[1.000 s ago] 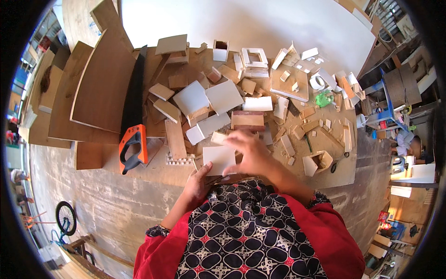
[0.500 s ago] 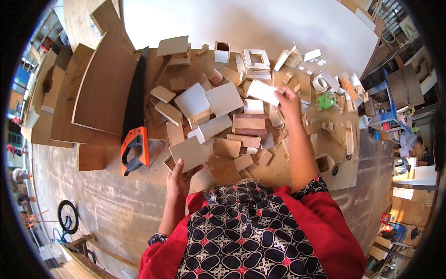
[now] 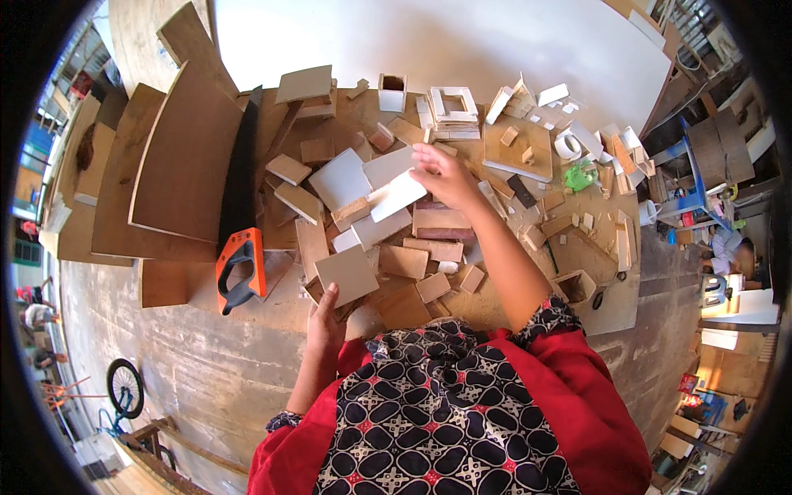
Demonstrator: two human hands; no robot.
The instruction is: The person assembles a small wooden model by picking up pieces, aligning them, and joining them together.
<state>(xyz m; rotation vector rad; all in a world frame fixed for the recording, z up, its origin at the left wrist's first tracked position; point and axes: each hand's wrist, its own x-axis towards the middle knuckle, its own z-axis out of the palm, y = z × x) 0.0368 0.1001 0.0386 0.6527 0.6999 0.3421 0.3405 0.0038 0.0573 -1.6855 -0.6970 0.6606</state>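
white rectangular board (image 3: 396,196) has moved left over wooden offcuts (image 3: 403,261), nearer the beige panel (image 3: 346,274) pinched in the fingers of the left hand (image 3: 327,328); cannot tell whether the right hand (image 3: 445,177) pinches the board

Wood offcuts (image 3: 404,262) crowding the worktop (image 3: 619,307), saw (image 3: 238,202) and large boards (image 3: 177,165) blocking its left, open air above

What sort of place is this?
Likely a woodworking shop: orange-handled handsaw, scattered wood offcuts, and large wooden panels standing at left.
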